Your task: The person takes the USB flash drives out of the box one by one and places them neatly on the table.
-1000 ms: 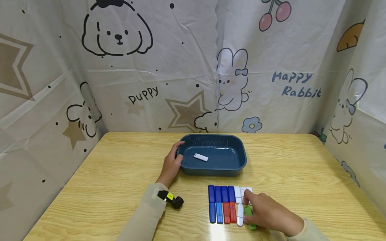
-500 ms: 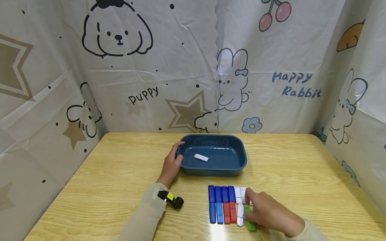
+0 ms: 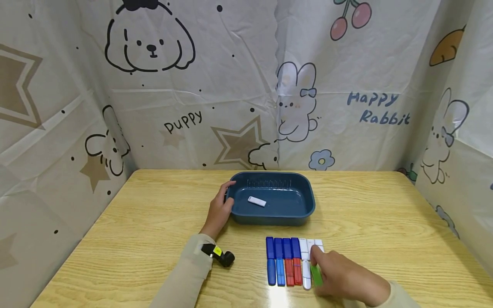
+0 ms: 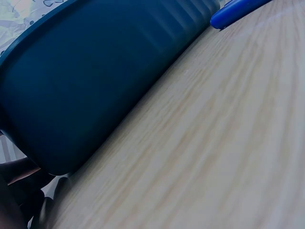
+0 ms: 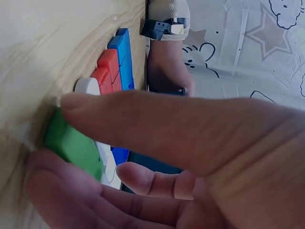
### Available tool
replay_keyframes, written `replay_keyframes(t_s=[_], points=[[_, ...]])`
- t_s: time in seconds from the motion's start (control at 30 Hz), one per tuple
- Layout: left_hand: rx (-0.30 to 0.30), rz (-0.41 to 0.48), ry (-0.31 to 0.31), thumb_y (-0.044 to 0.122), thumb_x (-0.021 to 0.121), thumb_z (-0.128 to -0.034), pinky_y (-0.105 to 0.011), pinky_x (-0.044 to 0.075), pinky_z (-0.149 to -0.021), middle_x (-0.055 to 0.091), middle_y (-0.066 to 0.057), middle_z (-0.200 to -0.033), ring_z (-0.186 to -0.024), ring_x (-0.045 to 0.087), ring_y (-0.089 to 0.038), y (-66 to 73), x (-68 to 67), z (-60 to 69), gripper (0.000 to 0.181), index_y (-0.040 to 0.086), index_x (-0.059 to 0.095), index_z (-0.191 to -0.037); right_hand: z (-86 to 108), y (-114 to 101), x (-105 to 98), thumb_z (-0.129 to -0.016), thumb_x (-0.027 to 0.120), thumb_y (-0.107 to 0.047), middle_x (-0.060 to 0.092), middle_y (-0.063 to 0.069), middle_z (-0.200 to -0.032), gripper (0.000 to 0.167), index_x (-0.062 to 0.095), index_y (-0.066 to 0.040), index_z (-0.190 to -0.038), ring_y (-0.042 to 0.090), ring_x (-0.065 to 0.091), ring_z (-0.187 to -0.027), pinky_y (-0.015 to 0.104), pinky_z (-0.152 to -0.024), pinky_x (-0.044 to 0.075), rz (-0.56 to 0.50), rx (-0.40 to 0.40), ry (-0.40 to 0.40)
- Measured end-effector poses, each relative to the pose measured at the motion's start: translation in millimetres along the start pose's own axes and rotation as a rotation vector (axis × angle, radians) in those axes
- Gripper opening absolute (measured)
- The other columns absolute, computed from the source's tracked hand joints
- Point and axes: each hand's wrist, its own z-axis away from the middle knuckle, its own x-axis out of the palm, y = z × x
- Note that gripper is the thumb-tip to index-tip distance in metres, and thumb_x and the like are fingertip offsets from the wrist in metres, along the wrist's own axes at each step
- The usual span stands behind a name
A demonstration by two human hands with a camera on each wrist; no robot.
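My left hand [image 3: 218, 214] grips the left rim of a dark teal plastic basin [image 3: 271, 220], which stands at the back of the table. One white USB flash drive [image 3: 256, 201] lies inside it. At the right end of the front row, my right hand [image 3: 346, 273] pinches a green USB flash drive [image 5: 76, 143] between thumb and fingers. The hand hides part of the green drive in the head view. Directly left of it lies a white USB flash drive [image 3: 306, 275]. White drives [image 3: 304, 248] behind are partly covered by the fingers.
Dark blue sticks [image 3: 278, 248] make up the left of the back row. Red sticks [image 3: 289, 272] and lighter blue sticks [image 3: 280, 272] lie in the front row. A printed curtain [image 3: 239, 85] encloses the wooden table [image 3: 161, 192].
My right hand has shifted slightly towards me and its fingers have drawn in around the green drive. More of the white drives behind now shows. My left hand and the basin stay put.
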Motion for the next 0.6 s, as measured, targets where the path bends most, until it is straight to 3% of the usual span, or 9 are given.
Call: replay_keyframes(t_s=[0.4,0.6], points=[[0.0,0.007,0.0,0.006,0.044,-0.0918,-0.049,0.028,-0.11,0.042,-0.006,-0.148,-0.137,0.036,-0.023,-0.1,-0.2,-0.1,0.049,0.024,0.048,-0.138,-1.5,3.1,4.1,-0.068,0.08,-0.016,0.045,-0.01,-0.059,0.042,0.047,-0.013,-0.094,0.003,0.039,-0.052,0.023,-0.048,0.035,0.024,-0.126,0.107],[0.009,0.009,0.006,0.006,0.045,-0.0916,-0.048,0.03,-0.109,0.044,-0.006,-0.147,-0.136,0.038,-0.023,-0.1,-0.4,0.0,0.049,0.024,0.049,-0.137,-2.6,3.1,4.5,-0.068,0.08,-0.017,0.045,-0.009,-0.059,0.042,0.047,-0.013,-0.094,0.003,0.039,-0.052,0.023,-0.048,0.035,0.003,-0.111,0.09]])
